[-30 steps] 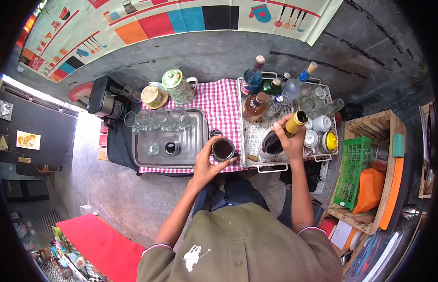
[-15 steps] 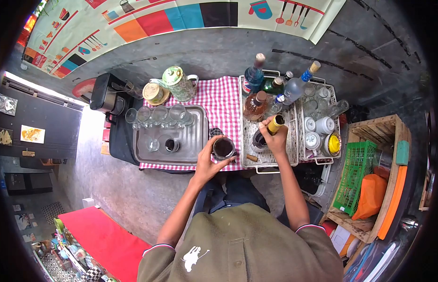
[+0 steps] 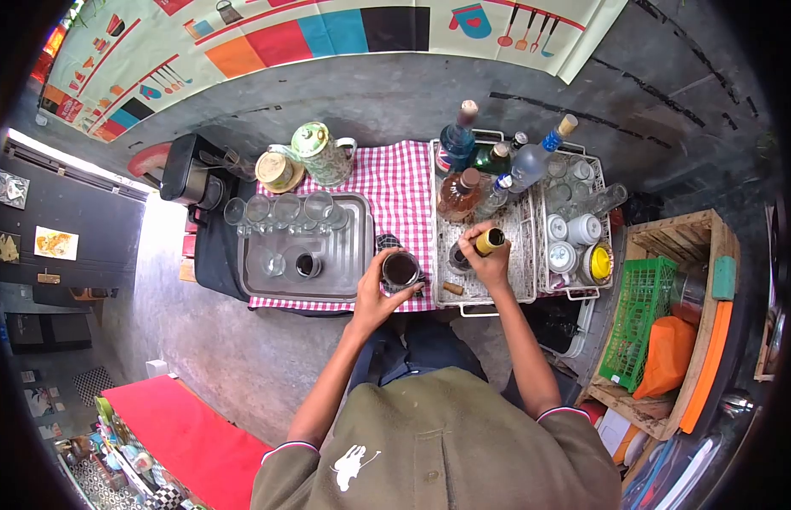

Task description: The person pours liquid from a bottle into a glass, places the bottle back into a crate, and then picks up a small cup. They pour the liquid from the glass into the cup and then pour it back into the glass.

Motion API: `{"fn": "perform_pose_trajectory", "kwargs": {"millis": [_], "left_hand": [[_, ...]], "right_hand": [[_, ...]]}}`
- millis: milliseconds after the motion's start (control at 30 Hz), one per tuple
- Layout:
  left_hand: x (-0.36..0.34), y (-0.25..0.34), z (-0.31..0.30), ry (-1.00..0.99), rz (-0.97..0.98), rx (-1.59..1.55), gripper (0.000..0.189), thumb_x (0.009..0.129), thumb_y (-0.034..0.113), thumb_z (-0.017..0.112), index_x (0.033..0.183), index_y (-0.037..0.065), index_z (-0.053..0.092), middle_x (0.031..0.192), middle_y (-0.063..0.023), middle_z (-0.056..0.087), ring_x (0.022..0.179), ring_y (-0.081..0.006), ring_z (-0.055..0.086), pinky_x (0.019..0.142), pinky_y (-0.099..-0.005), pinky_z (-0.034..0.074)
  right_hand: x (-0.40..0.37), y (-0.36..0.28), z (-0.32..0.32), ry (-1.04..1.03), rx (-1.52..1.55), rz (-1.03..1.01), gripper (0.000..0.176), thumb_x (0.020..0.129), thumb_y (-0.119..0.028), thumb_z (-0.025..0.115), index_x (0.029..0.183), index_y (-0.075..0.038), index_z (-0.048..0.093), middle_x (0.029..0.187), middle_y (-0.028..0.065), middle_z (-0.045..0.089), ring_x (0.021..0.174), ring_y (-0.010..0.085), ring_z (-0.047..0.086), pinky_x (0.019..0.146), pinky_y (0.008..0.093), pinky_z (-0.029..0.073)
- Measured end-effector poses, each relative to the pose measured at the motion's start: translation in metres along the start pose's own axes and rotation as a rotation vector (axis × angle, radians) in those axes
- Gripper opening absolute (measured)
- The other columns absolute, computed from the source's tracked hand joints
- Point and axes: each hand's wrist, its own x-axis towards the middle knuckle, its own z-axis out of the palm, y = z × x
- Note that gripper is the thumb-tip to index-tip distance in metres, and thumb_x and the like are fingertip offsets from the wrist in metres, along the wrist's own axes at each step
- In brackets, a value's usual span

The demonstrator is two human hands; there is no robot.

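Note:
My left hand (image 3: pixel 379 291) is wrapped round a clear glass (image 3: pixel 401 269) with dark liquid in it, at the right side of the checkered cloth. My right hand (image 3: pixel 487 265) grips the neck of a dark wine bottle (image 3: pixel 490 240) with gold foil round its top. The bottle's mouth faces up toward me, and its lower part shows beside my fingers over the white wire rack (image 3: pixel 520 223). A cork (image 3: pixel 453 288) lies on the rack near my right hand. On the grey tray (image 3: pixel 345 255) stand a small glass of dark liquid (image 3: pixel 307 265) and an empty glass (image 3: pixel 274 265).
Several upturned glasses (image 3: pixel 287 206) line the tray's back. Behind it stand a floral teapot (image 3: pixel 321 153) and a lidded pot (image 3: pixel 276 170). Bottles (image 3: pixel 460 194) crowd the rack's far end; mugs (image 3: pixel 586 228) fill the rack beside it. A wooden crate (image 3: pixel 653 406) stands right.
My right hand and the bottle have shifted slightly left and toward me, and the bottle's neck has turned. My left hand stays round the glass in nearly the same place.

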Motion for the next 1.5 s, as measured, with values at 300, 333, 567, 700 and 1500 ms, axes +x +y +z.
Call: {"fn": "perform_pose_trajectory", "kwargs": {"millis": [300, 333, 567, 700, 1500], "left_hand": [[0.002, -0.008, 0.007, -0.005, -0.017, -0.005, 0.072, 0.074, 0.019, 0.089, 0.132, -0.001, 0.050, 0.121, -0.0158, 0.063, 0.111, -0.0251, 0.065, 0.095, -0.0373, 0.051], [0.001, -0.009, 0.008, -0.011, -0.025, -0.006, 0.072, 0.074, 0.019, 0.089, 0.132, -0.001, 0.050, 0.121, -0.0159, 0.063, 0.111, -0.0251, 0.065, 0.095, -0.0373, 0.051], [-0.006, -0.018, 0.012, -0.030, -0.004, 0.008, 0.072, 0.074, 0.020, 0.089, 0.132, 0.000, 0.051, 0.121, -0.0154, 0.063, 0.111, -0.0254, 0.065, 0.095, -0.0370, 0.051], [-0.006, -0.015, 0.014, -0.037, 0.010, -0.017, 0.071, 0.074, 0.019, 0.089, 0.131, 0.000, 0.051, 0.119, -0.0149, 0.064, 0.109, -0.0245, 0.065, 0.095, -0.0365, 0.052], [-0.030, 0.011, -0.002, -0.015, 0.057, -0.049, 0.074, 0.074, 0.019, 0.089, 0.134, 0.001, 0.050, 0.120, -0.0148, 0.065, 0.109, -0.0235, 0.066, 0.095, -0.0365, 0.052]], "right_hand": [[-0.019, 0.012, -0.001, -0.014, 0.096, 0.031, 0.028, 0.079, -0.011, 0.081, 0.091, -0.005, 0.056, 0.087, 0.0074, 0.069, 0.083, 0.0146, 0.069, 0.076, 0.0310, 0.055], [-0.020, 0.011, -0.001, -0.021, 0.080, 0.021, 0.028, 0.080, -0.010, 0.081, 0.092, -0.005, 0.056, 0.088, 0.0078, 0.069, 0.085, 0.0149, 0.069, 0.077, 0.0310, 0.055], [-0.025, 0.007, -0.002, -0.010, -0.018, 0.015, 0.034, 0.079, -0.009, 0.081, 0.100, -0.005, 0.055, 0.101, 0.0101, 0.069, 0.096, 0.0207, 0.069, 0.086, 0.0342, 0.054], [-0.027, 0.000, -0.003, -0.006, -0.065, 0.045, 0.043, 0.079, -0.014, 0.082, 0.111, -0.005, 0.054, 0.110, 0.0112, 0.067, 0.102, 0.0230, 0.067, 0.089, 0.0361, 0.052], [-0.111, -0.057, -0.010, 0.082, -0.250, -0.081, 0.038, 0.086, -0.007, 0.066, 0.121, 0.001, 0.053, 0.120, 0.0193, 0.060, 0.116, 0.0346, 0.059, 0.100, 0.0435, 0.045]]}}
